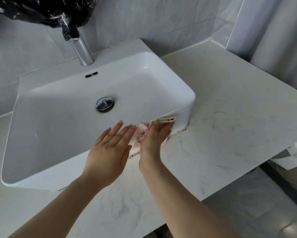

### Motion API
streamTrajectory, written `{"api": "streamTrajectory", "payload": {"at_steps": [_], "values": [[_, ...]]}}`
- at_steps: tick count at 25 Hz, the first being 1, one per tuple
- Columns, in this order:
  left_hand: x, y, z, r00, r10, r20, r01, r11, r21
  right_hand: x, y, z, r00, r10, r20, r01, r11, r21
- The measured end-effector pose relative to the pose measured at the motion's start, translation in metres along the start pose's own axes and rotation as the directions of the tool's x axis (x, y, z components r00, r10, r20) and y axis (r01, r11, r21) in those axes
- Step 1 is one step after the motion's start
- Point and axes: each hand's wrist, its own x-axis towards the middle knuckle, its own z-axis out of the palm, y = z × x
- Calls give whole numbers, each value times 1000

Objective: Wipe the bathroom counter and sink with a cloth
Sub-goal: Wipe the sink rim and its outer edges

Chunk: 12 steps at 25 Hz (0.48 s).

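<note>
A white rectangular vessel sink point(41, 134) stands on a pale marble counter point(221, 117). A pink-and-white cloth point(163, 121) lies against the sink's outer front wall near its right corner. My right hand point(154, 138) presses the cloth flat onto that wall with straight fingers. My left hand point(109, 148) hovers beside it with fingers straight and spread, over the sink's front edge, holding nothing. Dark grime shows along the seam where the sink's base meets the counter.
A chrome tap point(81, 50) rises behind the basin, its top wrapped in black plastic point(46, 9). A chrome drain plug point(105, 103) sits in the basin floor. The counter's front edge drops to a grey tiled floor point(257, 203) at the right.
</note>
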Motion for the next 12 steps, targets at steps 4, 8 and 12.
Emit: {"api": "streamTrajectory", "payload": {"at_steps": [4,8,12], "values": [[-3,-3,-5,999,-3,35,3,1000,16,60,-6,-24,975,-119,-188,143,982,120],[-2,-4,-4,1000,16,2,-16,999,-28,6,12,4,998,-54,-42,56,998,29],[-7,-20,-8,997,74,6,-74,996,-51,-17,24,13,998,-60,11,59,992,110]]}}
